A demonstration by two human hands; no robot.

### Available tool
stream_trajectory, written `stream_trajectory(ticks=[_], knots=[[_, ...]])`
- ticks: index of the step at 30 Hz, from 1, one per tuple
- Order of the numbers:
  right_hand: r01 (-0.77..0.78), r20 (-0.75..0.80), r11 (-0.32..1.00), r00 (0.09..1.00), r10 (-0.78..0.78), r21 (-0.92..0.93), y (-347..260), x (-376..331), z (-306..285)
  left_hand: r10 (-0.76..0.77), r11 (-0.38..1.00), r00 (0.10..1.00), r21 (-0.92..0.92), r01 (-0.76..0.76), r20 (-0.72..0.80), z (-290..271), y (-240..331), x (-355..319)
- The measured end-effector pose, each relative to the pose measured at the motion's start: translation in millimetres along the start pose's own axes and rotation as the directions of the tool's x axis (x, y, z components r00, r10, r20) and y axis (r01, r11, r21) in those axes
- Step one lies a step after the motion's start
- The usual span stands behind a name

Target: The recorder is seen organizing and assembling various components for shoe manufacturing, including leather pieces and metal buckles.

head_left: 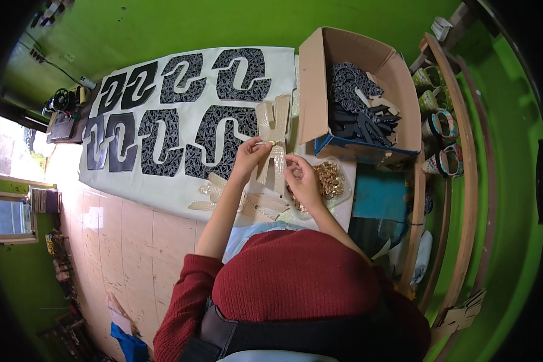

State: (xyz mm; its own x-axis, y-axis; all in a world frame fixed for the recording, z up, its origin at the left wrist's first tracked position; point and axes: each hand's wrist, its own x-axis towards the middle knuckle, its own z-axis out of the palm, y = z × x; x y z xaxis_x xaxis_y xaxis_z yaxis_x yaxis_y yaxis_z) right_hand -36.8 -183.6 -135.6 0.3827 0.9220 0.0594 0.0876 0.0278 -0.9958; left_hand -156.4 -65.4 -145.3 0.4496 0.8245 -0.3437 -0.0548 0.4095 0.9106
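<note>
My left hand [251,158] is closed in a pinch on a small gold buckle [273,143] at the middle of a cream, crocodile-textured strap piece [277,117]. This piece has long strips reaching up and down from its narrow middle. My right hand [303,180] is curled at the piece's right edge, thumb and forefinger seemingly closed on it. Beside that hand stands a clear plastic tub [346,192] of many gold metal fittings. More cream strap pieces [256,204] lie beneath my left forearm, at the table's near edge.
Several black patterned S-shaped cutouts [178,78] are laid in two rows on the white-covered table [190,55]. An open cardboard box [312,90] of dark cut parts stands at the back right. Beyond it, a wooden rack [464,181] holds sandals [449,161].
</note>
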Motion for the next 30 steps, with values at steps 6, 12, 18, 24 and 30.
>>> stream_trajectory(ticks=[6, 12, 18, 24, 30], knots=[[-0.009, -0.019, 0.985, 1.0, 0.006, -0.171, 1.9, -22.3, -23.9, 0.33, 0.815, 0.941, 0.527, -0.242, -0.077, -5.6, -32.8, 51.8], [-0.07, -0.096, 0.994, 0.992, 0.077, 0.081, 6.7, -32.1, -46.9, 0.6, 0.545, 0.789, 0.79, -0.281, -0.133, 18.2, -23.4, 43.7], [-0.069, -0.166, 0.997, 0.984, 0.063, -0.032, 10.3, -28.7, -65.4, 0.605, 0.374, 0.784, 0.919, -0.125, -0.139, 18.6, -21.1, 38.6], [0.194, 0.173, 0.783, 0.979, -0.112, -0.591, -8.6, -28.7, -60.6, 0.68, 0.311, 0.725, 0.939, -0.147, -0.111, 25.6, -31.4, 6.3], [0.303, 0.296, 0.449, 0.951, -0.087, -0.84, 14.1, -30.4, -23.7, 0.676, 0.278, 0.737, 0.935, -0.219, -0.028, -5.8, -38.3, -46.5]])
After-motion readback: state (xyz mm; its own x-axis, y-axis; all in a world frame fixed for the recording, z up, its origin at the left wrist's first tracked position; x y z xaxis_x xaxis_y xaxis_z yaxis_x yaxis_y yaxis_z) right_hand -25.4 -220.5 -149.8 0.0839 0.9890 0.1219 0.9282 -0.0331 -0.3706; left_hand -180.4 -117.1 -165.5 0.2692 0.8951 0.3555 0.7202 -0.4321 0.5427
